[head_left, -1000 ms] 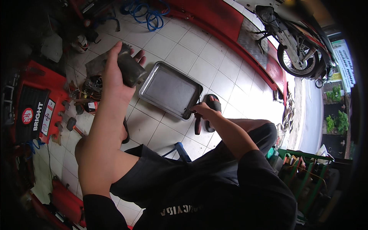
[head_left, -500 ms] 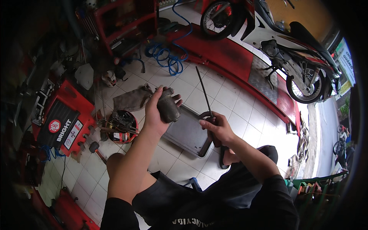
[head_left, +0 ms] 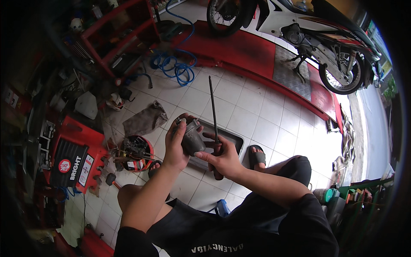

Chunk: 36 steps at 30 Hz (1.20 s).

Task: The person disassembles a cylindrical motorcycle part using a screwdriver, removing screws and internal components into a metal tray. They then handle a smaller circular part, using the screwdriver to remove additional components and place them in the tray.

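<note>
My left hand [head_left: 176,147] is closed round a grimy grey cylindrical metal part [head_left: 195,143], which leans with its rounded lower end toward my right hand. A screwdriver [head_left: 213,107] with a long thin dark shaft is in my right hand [head_left: 227,162], its tip pointing up and away from me. The right thumb and fingertips touch the lower end of the metal part. Below both hands a shallow grey metal tray [head_left: 238,139] lies on the tiled floor, partly hidden by them.
Left of the tray are a grey rag [head_left: 143,121], a red bowl [head_left: 148,145] of tools and a hammer [head_left: 112,180]. A red-and-black case [head_left: 72,150] stands farther left. Beyond lie a coiled blue hose [head_left: 175,70] and a red lift platform [head_left: 239,47] bearing a motorcycle [head_left: 295,34].
My hands have come together: the right moved left with the screwdriver and now touches the metal part. The left hand and part sit slightly lower. The whole view has shifted.
</note>
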### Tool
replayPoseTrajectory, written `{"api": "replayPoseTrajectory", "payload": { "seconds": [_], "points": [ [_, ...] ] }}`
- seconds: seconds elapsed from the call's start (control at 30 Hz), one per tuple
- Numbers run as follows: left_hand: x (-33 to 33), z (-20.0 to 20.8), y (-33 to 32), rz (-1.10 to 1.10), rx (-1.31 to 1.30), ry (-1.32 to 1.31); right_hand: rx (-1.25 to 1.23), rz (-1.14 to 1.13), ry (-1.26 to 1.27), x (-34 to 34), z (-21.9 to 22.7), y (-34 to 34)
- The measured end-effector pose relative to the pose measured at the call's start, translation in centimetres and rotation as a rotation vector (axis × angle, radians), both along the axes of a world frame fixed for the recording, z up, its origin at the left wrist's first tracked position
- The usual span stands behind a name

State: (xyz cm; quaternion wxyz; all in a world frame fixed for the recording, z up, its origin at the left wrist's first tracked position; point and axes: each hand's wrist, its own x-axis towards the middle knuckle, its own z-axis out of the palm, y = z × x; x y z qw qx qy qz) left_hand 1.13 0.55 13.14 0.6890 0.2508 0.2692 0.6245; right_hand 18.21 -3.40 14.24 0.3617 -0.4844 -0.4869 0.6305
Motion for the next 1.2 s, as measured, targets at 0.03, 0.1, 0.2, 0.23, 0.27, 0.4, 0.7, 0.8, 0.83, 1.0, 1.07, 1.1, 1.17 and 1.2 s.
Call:
{"api": "replayPoseTrajectory", "payload": {
  "seconds": [0.03, 0.1, 0.2, 0.23, 0.27, 0.4, 0.7, 0.8, 0.83, 1.0, 1.07, 1.1, 1.17, 1.2],
  "points": [
    [0.0, -0.4, 0.0, -0.017, -0.05, -0.043, -0.021, 0.003, -0.009, -0.2, 0.1, -0.1],
    [0.1, -0.8, 0.2, -0.056, -0.144, -0.135, -0.033, -0.015, -0.026, -0.3, 0.1, 0.0],
    [0.9, -0.9, 0.4, -0.049, -0.096, 0.142, -0.01, -0.059, -0.046, 0.1, -0.4, 0.2],
    [1.0, -0.9, 0.5, -0.026, -0.116, 0.127, 0.003, -0.069, -0.055, 0.3, -0.7, 0.2],
    [1.0, -0.8, 0.7, 0.001, -0.132, 0.111, 0.019, -0.075, -0.064, 0.3, -0.5, 0.4],
    [1.1, 0.3, 0.8, 0.105, -0.112, 0.091, 0.077, -0.083, -0.054, 0.2, 0.2, 0.7],
    [-1.4, -0.3, 0.2, -0.021, 0.047, 0.148, 0.185, -0.087, -0.097, -0.3, 0.5, 0.6],
    [-2.0, 0.3, -0.4, -0.059, 0.058, 0.083, 0.283, -0.062, -0.157, 0.0, 0.3, 0.5],
    [-2.3, 0.5, -0.5, -0.107, 0.104, 0.096, 0.304, -0.041, -0.191, 0.0, 0.4, 0.5],
    [-3.3, 1.7, -0.1, -0.271, 0.14, 0.089, 0.396, -0.1, -0.206, 0.8, 1.7, -0.2],
    [-2.9, 1.5, -0.6, -0.238, 0.188, 0.215, 0.437, -0.09, -0.245, 1.0, 1.5, -0.5],
    [-2.7, 1.3, -0.8, -0.188, 0.128, 0.221, 0.434, -0.077, -0.247, 0.9, 1.5, -0.4],
    [-2.5, 0.9, -1.0, -0.095, 0.004, 0.228, 0.422, -0.057, -0.255, 0.8, 1.5, -0.4],
    [-2.4, 0.7, -0.8, -0.083, -0.019, 0.214, 0.43, -0.044, -0.284, 0.9, 1.6, -0.3]
  ]
}}
